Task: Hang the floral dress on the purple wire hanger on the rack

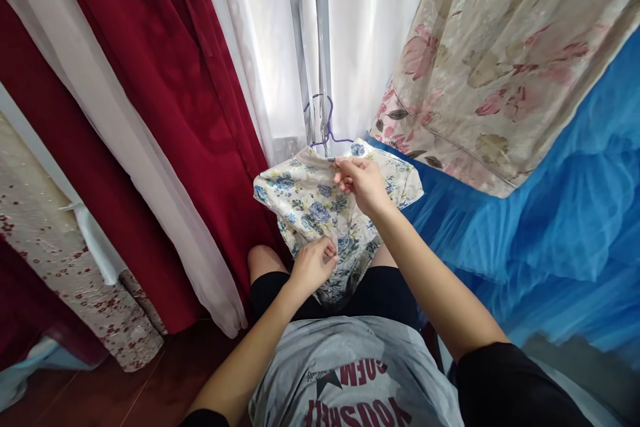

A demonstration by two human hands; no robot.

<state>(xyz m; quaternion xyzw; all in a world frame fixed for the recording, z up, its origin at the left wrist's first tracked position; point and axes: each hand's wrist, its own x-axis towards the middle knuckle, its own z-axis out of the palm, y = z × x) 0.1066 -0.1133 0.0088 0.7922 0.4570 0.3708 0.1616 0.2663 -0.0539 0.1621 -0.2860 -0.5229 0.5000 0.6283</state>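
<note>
A short-sleeved floral shirt [317, 203], white with blue flowers and yellowish leaves, hangs in front of my knees on a purple hanger [331, 130]. The hanger's hook loops up beside a grey metal pole. At the neckline, my right hand [359, 180] pinches the edge of the collar between thumb and fingers. Lower down, my left hand [315, 263] is closed on the front of the shirt, its fingers curled against the cloth near the middle. The bottom of the shirt falls between my thighs.
Red curtains [165, 93] and pale drapes hang on the left, with white curtains [250, 33] behind the metal poles [321, 33]. At the right hang a beige floral cloth [480, 73] and blue tulle [560, 227]. Reddish floor tiles [145, 387] show at lower left.
</note>
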